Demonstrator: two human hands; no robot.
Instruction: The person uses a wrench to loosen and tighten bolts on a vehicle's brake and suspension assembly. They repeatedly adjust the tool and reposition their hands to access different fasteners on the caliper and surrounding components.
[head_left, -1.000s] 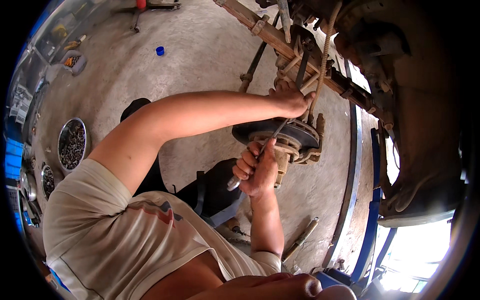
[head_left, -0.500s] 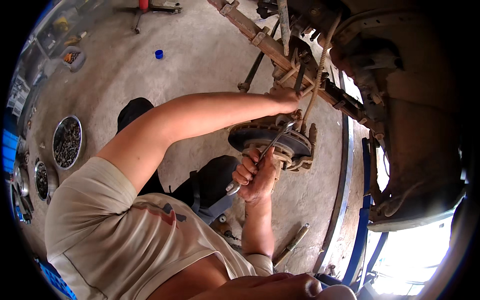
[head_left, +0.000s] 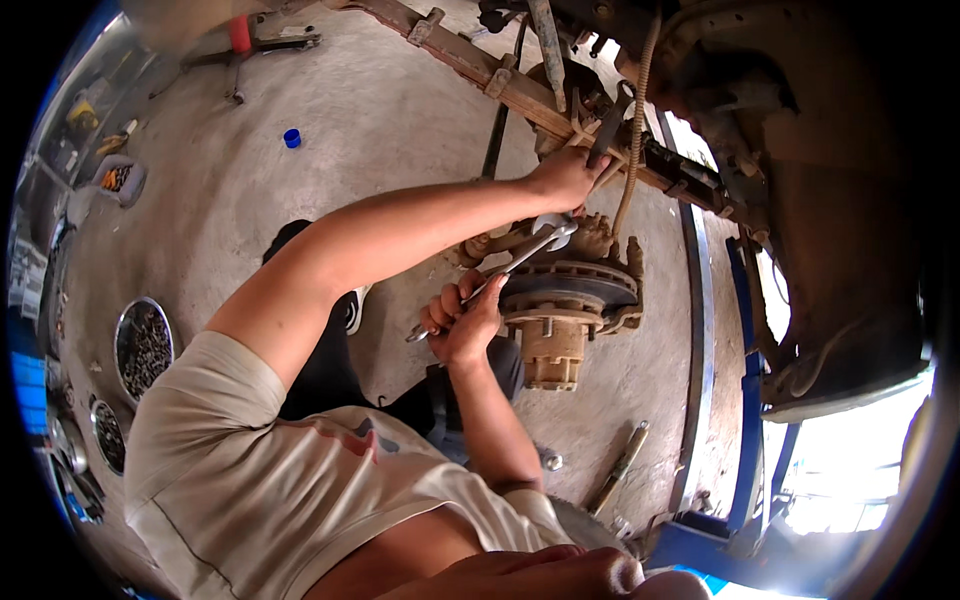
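Observation:
My left hand (head_left: 568,180) is closed around a dark combination wrench (head_left: 612,118), whose ring end sticks up beside the coiled hose (head_left: 640,130). My right hand (head_left: 465,320) grips a shiny wrench (head_left: 515,262) slanting up to the right. Its head lies by an open wrench jaw just below my left hand. Whether the two touch, or sit on a nut, I cannot make out. Beneath them is a brake disc (head_left: 565,287) with a rusty wheel hub (head_left: 550,350). Rusty parts of the axle (head_left: 595,235) stand behind the disc.
A rusty leaf spring (head_left: 465,65) crosses above my hands. The dark wheel arch (head_left: 840,220) hangs at the right. A tube-shaped part (head_left: 620,468) lies on the floor near a metal rail (head_left: 697,380). Bowls of bolts (head_left: 143,350) stand at the left, beyond a small blue cap (head_left: 292,138).
My right hand has swung left with its wrench, off from in front of the disc, showing more of the hub. My left hand keeps its hold. The whole view has shifted slightly.

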